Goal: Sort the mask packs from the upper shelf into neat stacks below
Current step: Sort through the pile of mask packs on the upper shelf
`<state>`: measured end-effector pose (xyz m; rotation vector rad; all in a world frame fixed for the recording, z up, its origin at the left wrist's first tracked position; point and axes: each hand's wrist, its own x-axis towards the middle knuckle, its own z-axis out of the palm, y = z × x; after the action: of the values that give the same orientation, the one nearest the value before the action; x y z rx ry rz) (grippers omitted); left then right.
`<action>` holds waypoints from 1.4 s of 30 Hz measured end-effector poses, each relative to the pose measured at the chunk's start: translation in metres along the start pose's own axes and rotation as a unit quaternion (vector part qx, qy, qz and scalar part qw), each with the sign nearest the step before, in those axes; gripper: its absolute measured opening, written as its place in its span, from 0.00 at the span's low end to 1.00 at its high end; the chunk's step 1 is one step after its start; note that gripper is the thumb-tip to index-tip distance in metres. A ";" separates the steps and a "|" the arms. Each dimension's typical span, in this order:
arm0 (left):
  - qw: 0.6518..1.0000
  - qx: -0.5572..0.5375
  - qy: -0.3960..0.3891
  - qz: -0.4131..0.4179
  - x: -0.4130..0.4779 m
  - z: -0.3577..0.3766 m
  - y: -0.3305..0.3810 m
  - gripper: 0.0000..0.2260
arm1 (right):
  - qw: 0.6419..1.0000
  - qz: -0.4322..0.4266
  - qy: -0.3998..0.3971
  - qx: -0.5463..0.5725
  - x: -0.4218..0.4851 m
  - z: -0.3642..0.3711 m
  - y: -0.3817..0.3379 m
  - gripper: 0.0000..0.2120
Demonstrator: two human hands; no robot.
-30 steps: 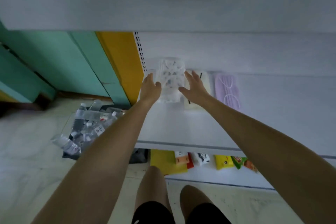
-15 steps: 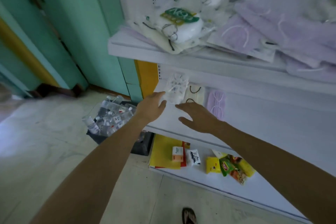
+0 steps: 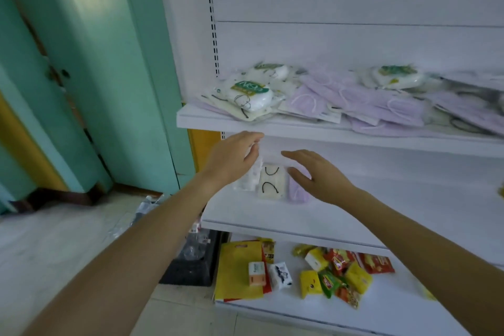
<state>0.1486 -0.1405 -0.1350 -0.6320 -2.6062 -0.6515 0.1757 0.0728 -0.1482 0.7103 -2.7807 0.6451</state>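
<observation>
A jumble of mask packs lies on the upper shelf (image 3: 272, 125): white packs with green labels (image 3: 249, 94), purple masks (image 3: 362, 103) and more to the right. On the middle shelf (image 3: 272, 218) three stacks stand side by side: a patterned clear pack (image 3: 249, 179), a cream pack with black loops (image 3: 271, 181) and a purple pack (image 3: 297, 191). My left hand (image 3: 236, 158) hovers empty just under the upper shelf's edge, fingers relaxed, in front of the patterned pack. My right hand (image 3: 316, 174) is open above the purple stack, holding nothing.
The bottom shelf (image 3: 381, 308) holds a yellow bag (image 3: 237, 270), small boxes and snack packets (image 3: 338, 273). A black bin (image 3: 191, 262) with clear bottles stands on the floor left of the shelving. A teal door (image 3: 81, 63) is at the left.
Both hands have let go of the patterned pack on the middle shelf and lifted away toward the upper shelf. My head has tilted up, bringing the upper shelf's pile into view.
</observation>
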 end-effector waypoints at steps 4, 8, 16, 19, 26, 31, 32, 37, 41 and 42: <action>0.998 -0.035 0.048 0.024 0.021 -0.015 0.023 0.15 | 0.999 0.036 0.024 -0.007 -0.011 -0.022 0.010 0.20; 0.996 -0.062 0.060 0.020 0.046 -0.017 0.034 0.15 | 0.997 0.061 0.046 0.013 -0.014 -0.036 0.020 0.21; 0.990 -0.131 0.037 0.028 0.112 0.025 0.078 0.14 | 0.986 0.100 0.135 0.020 -0.005 -0.087 0.077 0.21; 0.990 -0.130 0.044 0.019 0.137 0.038 0.091 0.14 | 0.982 0.120 0.147 0.013 -0.004 -0.109 0.113 0.21; 0.990 -0.130 0.049 -0.001 0.182 0.076 0.122 0.14 | 0.971 0.152 0.180 -0.025 0.016 -0.153 0.197 0.22; 0.994 -0.105 0.027 0.001 0.209 0.107 0.152 0.16 | 0.972 0.185 0.135 -0.059 0.020 -0.175 0.246 0.23; 0.995 -0.098 0.026 0.002 0.213 0.113 0.158 0.16 | 0.972 0.187 0.127 -0.067 0.020 -0.176 0.254 0.23; 0.996 -0.087 0.035 0.011 0.228 0.138 0.188 0.15 | 0.968 0.192 0.136 -0.083 0.017 -0.192 0.277 0.22; 0.996 -0.084 0.009 0.033 0.246 0.153 0.215 0.14 | 0.965 0.213 0.135 -0.067 0.001 -0.211 0.296 0.23; 0.996 -0.077 -0.007 0.042 0.250 0.158 0.220 0.14 | 0.967 0.218 0.112 -0.069 -0.003 -0.214 0.301 0.24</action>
<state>0.0141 0.1974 -0.0744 -0.7908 -2.5433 -0.8284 0.0473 0.4097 -0.0693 -0.0112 -2.7437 0.5526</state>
